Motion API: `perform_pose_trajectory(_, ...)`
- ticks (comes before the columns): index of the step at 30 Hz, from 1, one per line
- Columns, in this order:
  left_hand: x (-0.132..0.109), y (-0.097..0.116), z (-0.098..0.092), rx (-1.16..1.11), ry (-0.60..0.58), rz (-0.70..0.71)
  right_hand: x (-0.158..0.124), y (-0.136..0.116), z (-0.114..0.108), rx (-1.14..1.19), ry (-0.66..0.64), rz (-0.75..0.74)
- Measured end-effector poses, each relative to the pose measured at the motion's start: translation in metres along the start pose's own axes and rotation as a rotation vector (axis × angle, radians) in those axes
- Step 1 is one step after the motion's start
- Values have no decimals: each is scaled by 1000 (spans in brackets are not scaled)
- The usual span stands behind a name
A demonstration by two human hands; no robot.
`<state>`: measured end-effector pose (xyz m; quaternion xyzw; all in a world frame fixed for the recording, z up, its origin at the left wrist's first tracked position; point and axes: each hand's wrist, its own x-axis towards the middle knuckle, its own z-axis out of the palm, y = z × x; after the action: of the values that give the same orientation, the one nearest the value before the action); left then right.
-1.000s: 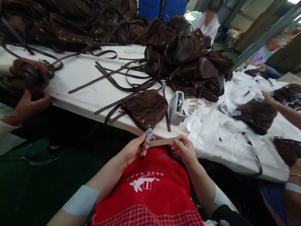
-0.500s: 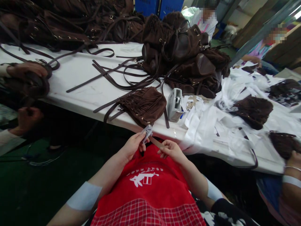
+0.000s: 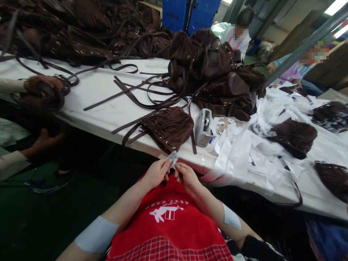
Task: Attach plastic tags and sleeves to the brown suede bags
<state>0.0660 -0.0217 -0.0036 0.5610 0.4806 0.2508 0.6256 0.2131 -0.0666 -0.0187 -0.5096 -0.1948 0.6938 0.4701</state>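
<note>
Over my lap, just off the table's front edge, my left hand (image 3: 160,172) is closed on a small clear plastic packet (image 3: 172,158). A short tan strip (image 3: 162,157) shows beside the packet, on its left. My right hand (image 3: 187,175) is closed in a pinch close against the packet, at a pale bit of the strip; its fingers partly hide what they grip. Directly beyond my hands lies a dark brown fringed drawstring bag (image 3: 170,127), its straps stretching to the left. A grey tape dispenser (image 3: 203,127) stands to the right of this bag.
Brown bags are piled at the back centre (image 3: 231,83) and back left (image 3: 81,32). White paper and plastic wrapping (image 3: 233,148) covers the table's right side. At left a co-worker's hand (image 3: 45,84) holds a brown bag. Blue crates (image 3: 176,16) stand behind; two other people are farther back.
My right hand has moved left to the packet, and the long stretch of tan strip between my hands no longer shows. The co-worker's lower hand at left has opened out. The view has tilted slightly.
</note>
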Motion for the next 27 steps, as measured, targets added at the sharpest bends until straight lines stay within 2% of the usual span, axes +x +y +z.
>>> perform_pose_trajectory(2, 0, 0, -1, 49, 23, 14, 2, 2, 2, 42, -4, 29)
perform_pose_trajectory(8, 0, 2, -4, 25, 53, 32, 7, -2, 6, 176, -167, 178)
perform_pose_trajectory(12, 4, 0, -4, -56, 63, 17, 9, -1, 8, 225, -233, 121)
perform_pose_trajectory(19, 9, 2, 1, -208, 177, -36, 11, 3, 9, 158, -248, 10)
perform_pose_trajectory(24, 10, 10, -7, -201, 74, -50, 11, 0, 4, 31, -274, -48)
perform_pose_trajectory(27, 10, 12, -9, -142, 80, -13, 9, -4, -1, -109, -233, -61)
